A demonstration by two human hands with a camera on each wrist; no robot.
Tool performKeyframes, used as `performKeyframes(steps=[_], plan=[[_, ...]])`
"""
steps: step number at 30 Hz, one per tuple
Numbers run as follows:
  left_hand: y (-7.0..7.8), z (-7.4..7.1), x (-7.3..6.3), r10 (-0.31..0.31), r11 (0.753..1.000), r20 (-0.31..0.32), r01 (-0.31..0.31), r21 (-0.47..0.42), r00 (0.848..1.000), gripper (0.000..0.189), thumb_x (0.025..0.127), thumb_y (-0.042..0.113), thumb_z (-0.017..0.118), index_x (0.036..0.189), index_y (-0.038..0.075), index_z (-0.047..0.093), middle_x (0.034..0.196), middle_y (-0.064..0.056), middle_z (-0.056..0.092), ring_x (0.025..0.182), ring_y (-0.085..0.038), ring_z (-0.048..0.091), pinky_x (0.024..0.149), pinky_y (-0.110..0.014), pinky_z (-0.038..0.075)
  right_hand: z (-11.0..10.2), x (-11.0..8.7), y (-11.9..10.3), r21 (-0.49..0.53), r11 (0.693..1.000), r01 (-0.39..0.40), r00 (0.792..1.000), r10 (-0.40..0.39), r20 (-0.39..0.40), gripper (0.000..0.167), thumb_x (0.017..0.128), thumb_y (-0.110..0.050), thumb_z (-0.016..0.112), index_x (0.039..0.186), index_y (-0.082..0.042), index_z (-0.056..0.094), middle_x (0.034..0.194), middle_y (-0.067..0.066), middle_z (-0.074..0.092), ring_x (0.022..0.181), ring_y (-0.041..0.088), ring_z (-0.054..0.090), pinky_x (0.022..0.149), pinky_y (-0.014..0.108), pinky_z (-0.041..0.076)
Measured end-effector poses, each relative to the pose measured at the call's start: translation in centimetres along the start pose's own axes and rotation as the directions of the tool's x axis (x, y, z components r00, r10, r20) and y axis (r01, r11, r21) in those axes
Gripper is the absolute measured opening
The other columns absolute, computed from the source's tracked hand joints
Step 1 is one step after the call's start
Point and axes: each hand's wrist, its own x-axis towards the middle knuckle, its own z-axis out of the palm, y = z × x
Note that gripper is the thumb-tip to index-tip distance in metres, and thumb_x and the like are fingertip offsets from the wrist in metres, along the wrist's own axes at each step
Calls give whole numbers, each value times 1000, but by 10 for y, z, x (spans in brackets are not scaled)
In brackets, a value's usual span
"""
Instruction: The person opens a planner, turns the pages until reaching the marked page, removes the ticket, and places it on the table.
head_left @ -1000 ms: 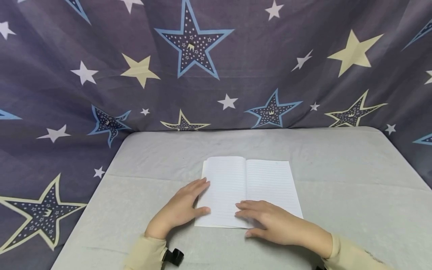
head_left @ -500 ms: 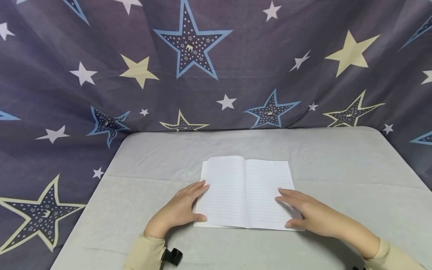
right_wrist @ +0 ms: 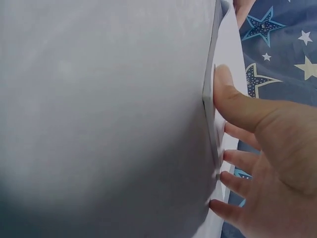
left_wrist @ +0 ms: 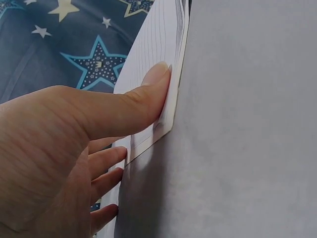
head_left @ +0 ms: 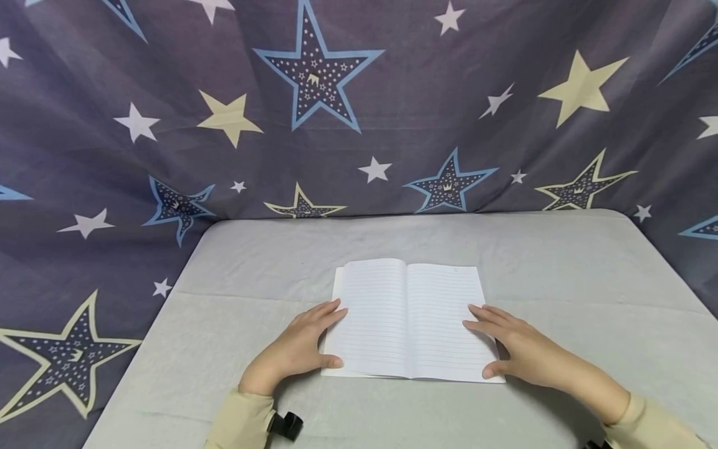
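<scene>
Notebook (head_left: 408, 324) lies open on the worktop (head_left: 566, 268). Left hand (head_left: 297, 346) and right hand (head_left: 518, 349), fingers apart and unclenched, touch its opposite outer edges, presumably to keep the pages (head_left: 374, 318) flat.

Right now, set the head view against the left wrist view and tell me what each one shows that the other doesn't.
Only the head view shows the right hand, the beige sleeves and the black device at the left wrist.

Only the left wrist view shows the stacked page edges close up, beside the thumb of the left hand.

Both show that hand at the lined notebook, the gray surface and the star-patterned cloth.
</scene>
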Motion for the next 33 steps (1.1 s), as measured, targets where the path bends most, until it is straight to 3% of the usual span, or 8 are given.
performKeyframes(steps=[11, 21, 24, 29, 33], plan=[[0, 1, -1, -4, 1000, -9, 4, 6, 1000, 88, 73, 33, 87, 148, 9, 47, 158, -12, 34, 145, -36, 28, 116, -56, 23, 4, 3, -7, -98, 995, -18, 998, 12, -62, 65, 75, -38, 82, 130, -8, 65, 145, 16, 51, 131, 41, 47, 99, 60, 44], [-2, 1, -2, -6, 1000, -12, 6, 0, 1000, 89, 73, 34, 86, 148, 8, 46, 158, -13, 34, 145, -36, 28, 115, -57, 22, 2, 13, -17, -118, 991, -65, 994, 54, -93, 57, 79, -38, 81, 126, -10, 66, 138, 17, 56, 126, 40, 52, 98, 60, 44], [-1, 1, -2, -8, 1000, -8, 8, -5, 1000, 89, 73, 34, 86, 148, 8, 46, 158, -13, 33, 145, -36, 28, 116, -57, 22, 1, 15, -20, -95, 992, -86, 988, 72, -139, 68, 75, -37, 84, 131, -6, 61, 142, 22, 50, 128, 43, 48, 100, 62, 41], [-1, 1, -2, -4, 1000, 0, 4, -7, 1000, 89, 74, 36, 85, 149, 9, 46, 158, -13, 33, 145, -36, 28, 116, -57, 21, 0, 16, -26, 1, 995, -104, 963, 101, -250, 103, 68, -38, 89, 149, -1, 37, 155, 26, 31, 138, 47, 33, 106, 64, 32], [-2, 0, -1, 0, 1000, 3, 0, -7, 1000, 89, 74, 36, 85, 149, 9, 45, 158, -13, 32, 145, -37, 27, 116, -57, 21, 0, 17, -36, 106, 988, -110, 949, 137, -285, 115, 69, -38, 89, 157, -5, 21, 155, 25, 30, 138, 46, 33, 105, 63, 33]])
